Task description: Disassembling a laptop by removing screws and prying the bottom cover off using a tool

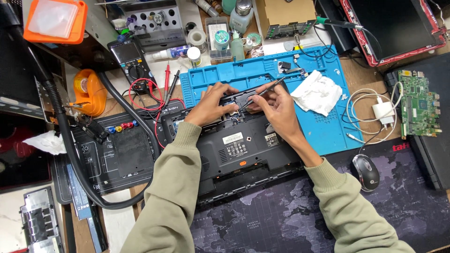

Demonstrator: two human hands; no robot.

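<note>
Head view: right hand (pixel 276 105) pinches slim black tweezers (pixel 265 91) over the upturned black plastic laptop base (pixel 239 150) lying on the blue silicone mat (pixel 328 136), left hand (pixel 213 103) pressing curled fingers on its rear edge.

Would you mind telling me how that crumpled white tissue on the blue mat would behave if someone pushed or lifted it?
The crumpled white tissue is probably very light and floppy, judging by its soft folds. Pushed, it would likely slide or bunch up on the blue mat rather than roll. It looks thin, so it may tear if snagged.
</note>
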